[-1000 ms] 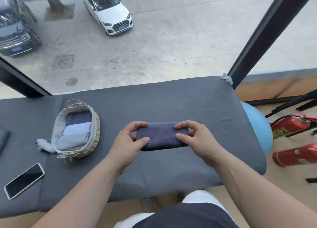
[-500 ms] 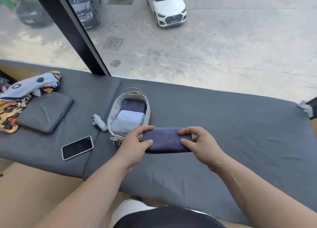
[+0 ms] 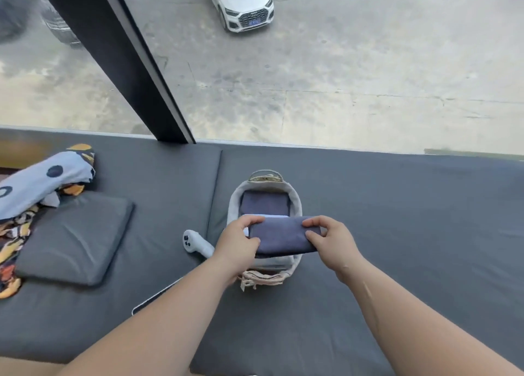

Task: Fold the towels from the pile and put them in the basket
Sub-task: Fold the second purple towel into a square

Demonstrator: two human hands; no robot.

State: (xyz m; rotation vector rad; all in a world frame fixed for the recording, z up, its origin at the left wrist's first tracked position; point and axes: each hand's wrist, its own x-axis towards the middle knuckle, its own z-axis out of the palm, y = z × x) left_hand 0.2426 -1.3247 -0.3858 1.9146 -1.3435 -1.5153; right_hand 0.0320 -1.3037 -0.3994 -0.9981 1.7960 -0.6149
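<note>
A folded dark blue towel (image 3: 282, 238) is held level over the near half of the small woven basket (image 3: 233, 205). My left hand (image 3: 236, 241) pinches its left end and my right hand (image 3: 330, 239) pinches its right end. Inside the basket lies another folded dark towel (image 3: 265, 203) at the far end, with a light blue one (image 3: 265, 216) showing just behind the held towel. The basket's near contents are hidden under the towel and my hands.
The basket stands on a dark grey cushioned bench (image 3: 397, 220) along a window. A white controller (image 3: 195, 244) lies left of the basket, a phone edge (image 3: 154, 299) shows under my left forearm. A grey cushion (image 3: 73, 237) and patterned cloth (image 3: 37, 183) lie at the left.
Both hands carried the folded dark towel leftward from the bench until it came over the basket. The view swung left with them.
</note>
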